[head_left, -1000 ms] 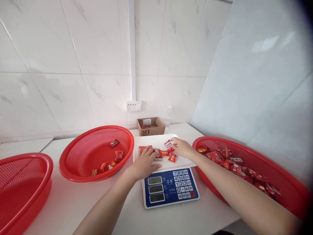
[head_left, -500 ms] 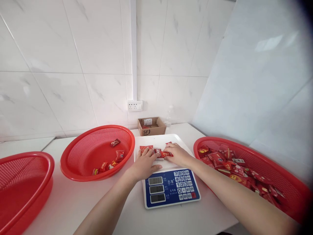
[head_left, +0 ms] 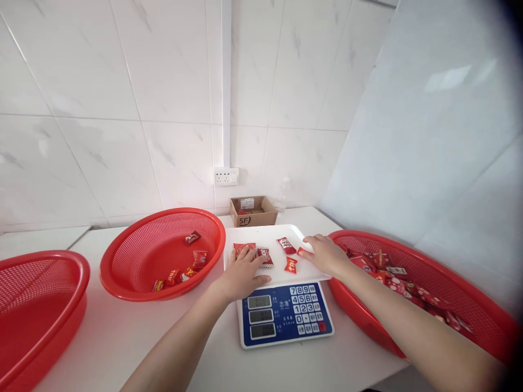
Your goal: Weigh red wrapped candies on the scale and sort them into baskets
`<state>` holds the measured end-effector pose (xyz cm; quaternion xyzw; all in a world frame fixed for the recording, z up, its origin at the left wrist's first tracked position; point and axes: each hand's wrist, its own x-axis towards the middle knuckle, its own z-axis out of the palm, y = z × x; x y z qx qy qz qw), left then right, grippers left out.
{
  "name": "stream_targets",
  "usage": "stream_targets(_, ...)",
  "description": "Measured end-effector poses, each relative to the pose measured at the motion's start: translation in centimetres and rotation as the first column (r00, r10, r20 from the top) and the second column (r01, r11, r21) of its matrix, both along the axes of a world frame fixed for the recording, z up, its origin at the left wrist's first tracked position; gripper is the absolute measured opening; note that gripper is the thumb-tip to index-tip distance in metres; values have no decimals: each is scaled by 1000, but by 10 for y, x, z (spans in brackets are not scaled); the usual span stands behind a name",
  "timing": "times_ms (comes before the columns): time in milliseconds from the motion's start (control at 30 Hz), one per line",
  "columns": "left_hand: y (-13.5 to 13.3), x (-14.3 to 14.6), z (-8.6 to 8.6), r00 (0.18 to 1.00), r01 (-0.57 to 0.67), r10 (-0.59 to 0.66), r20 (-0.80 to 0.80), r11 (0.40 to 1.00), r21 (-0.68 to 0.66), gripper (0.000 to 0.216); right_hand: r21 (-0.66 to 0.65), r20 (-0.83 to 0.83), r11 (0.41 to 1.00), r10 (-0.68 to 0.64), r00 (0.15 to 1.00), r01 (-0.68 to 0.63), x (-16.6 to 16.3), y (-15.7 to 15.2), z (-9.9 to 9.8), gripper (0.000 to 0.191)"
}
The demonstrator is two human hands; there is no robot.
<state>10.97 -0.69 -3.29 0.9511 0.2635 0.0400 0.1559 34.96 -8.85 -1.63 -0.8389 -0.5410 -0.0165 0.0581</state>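
My left hand (head_left: 247,273) lies with its fingers spread over the left side of the white scale pan (head_left: 267,234), partly covering a red wrapped candy (head_left: 245,247). Beside its fingertips is a dark red candy with a white dotted edge (head_left: 267,258). My right hand (head_left: 324,255) is at the pan's right edge, its thumb and fingers on a red wrapped candy (head_left: 301,251) that is mostly hidden. Left of that hand, a red-and-white candy (head_left: 286,245) and a small red candy (head_left: 291,265) lie apart on the pan.
The scale's blue keypad panel (head_left: 286,316) faces me. A red basket (head_left: 163,218) with several candies stands left, another red basket (head_left: 44,261) farther left. The right basket (head_left: 368,316) holds many candies. Behind the pan are a cardboard box (head_left: 257,219) and a clear bottle (head_left: 283,195).
My right hand has moved right, from the middle of the pan to its right edge, with a red candy at its fingertips. Candies it covered now show. My left hand stays put.
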Motion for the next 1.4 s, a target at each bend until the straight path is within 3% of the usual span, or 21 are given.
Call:
stream_targets(200, 0, 0, -1, 1000, 7, -7, 5, 1000, -5, 54, -72, -259, 984, 138, 956, -162, -31, -4, 1, 31)
stream_targets(500, 1, 0, -2, 1000, 15, -15, 11, 1000, -2, 54, 81, -161, 974, 221, 962, -210, -56, 23, -14, 26)
stream_targets(700, 1, 1, -4, 999, 30, -30, 17, 1000, 7, 54, 158, -55, 960, 242, 969, -231, -39, 33, -18, 35)
stream_targets(867, 0, 1, -3, 1000, 9, -10, 21, 1000, 8, 56, 49, -15, 964, 262, 965, -261, -14, 26, -22, 41)
stream_targets(1000, -1, 3, -2, 1000, 9, -9, 29, 1000, 13, 55, 45, -4, 968, 247, 969, -247, -18, 17, -23, 41)
stream_targets(1200, -1, 6, 0, 999, 8, -7, 39, 1000, -28, 56, 88, -122, 944, 327, 937, -318, -29, 9, -18, 43)
stream_targets(1400, 1, -15, 3, 961, -106, 121, 250, 992, -74, 52, 8, -122, 976, 216, 969, -216, -9, -6, -16, 41)
